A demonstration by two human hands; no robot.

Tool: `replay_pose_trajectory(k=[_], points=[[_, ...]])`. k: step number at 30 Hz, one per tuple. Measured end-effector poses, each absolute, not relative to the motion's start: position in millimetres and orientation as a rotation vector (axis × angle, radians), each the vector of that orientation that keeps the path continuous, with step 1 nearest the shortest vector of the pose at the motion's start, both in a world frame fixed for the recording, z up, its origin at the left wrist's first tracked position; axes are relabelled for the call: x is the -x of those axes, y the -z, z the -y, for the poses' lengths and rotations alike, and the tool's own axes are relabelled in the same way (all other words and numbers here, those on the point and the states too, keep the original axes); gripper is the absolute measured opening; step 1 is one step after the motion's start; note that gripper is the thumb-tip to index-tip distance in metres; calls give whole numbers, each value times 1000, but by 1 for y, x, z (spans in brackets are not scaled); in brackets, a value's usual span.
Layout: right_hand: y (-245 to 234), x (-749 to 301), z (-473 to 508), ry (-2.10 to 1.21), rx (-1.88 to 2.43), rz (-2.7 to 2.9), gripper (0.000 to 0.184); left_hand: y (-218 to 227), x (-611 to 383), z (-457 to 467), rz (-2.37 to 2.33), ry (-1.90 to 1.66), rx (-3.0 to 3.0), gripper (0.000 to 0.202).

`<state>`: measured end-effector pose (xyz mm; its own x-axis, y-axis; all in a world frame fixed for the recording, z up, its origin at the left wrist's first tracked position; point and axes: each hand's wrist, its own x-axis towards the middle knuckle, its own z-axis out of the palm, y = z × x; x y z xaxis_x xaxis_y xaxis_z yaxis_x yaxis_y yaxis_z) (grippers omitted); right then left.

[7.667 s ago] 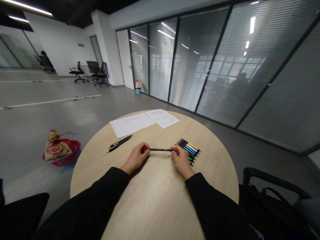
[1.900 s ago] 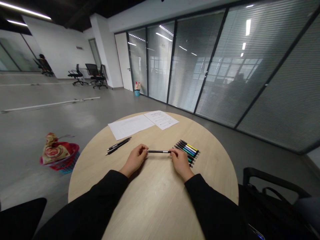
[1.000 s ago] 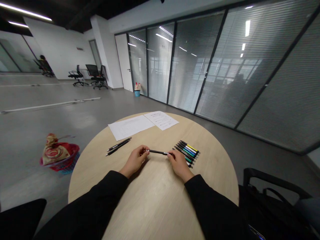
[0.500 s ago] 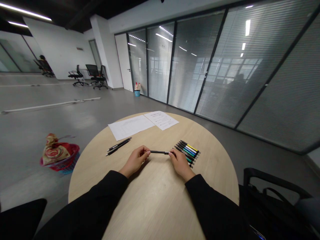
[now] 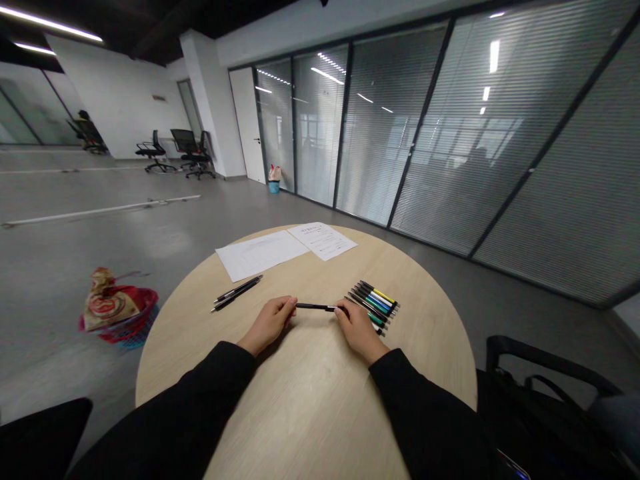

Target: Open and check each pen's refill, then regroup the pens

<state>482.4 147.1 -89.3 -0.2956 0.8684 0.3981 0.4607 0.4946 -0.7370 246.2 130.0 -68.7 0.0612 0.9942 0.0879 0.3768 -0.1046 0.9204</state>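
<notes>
A black pen (image 5: 315, 307) is held level above the round table (image 5: 310, 387), stretched between my two hands. My left hand (image 5: 273, 320) pinches one end with thumb and fingers. At the other end, my right hand (image 5: 357, 325) grips the pen; part of it is hidden by the fingers. Beside my right hand lies a row of several pens (image 5: 377, 298) with black, yellow, blue, white and green barrels. My right hand covers some of that row's near side. Farther left of my left hand, black pens (image 5: 237, 292) lie close together at a slant.
Two printed sheets of paper (image 5: 263, 253) lie at the table's far side. A red and blue basket (image 5: 147, 307) with a bag in it stands on the floor at left. A black chair (image 5: 545, 367) is close by the table on the right.
Both hands and the pen have shifted slightly left. The pen tilts a little more, its right end lower. My right hand uncovers slightly more of the pen row.
</notes>
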Motion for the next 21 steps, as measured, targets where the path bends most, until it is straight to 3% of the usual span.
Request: replay_pose_trajectory(k=[6, 11, 21], points=[[86, -481, -144, -634, 1063, 1981, 19, 67, -247, -127, -1443, -1081, -1539, 57], [84, -483, -145, -615, 1097, 1977, 20, 73, -248, -129, -1261, -1229, -1473, 34], [86, -485, -147, -614, 1110, 1933, 18, 63, -249, -126, -1271, -1200, -1520, 31]])
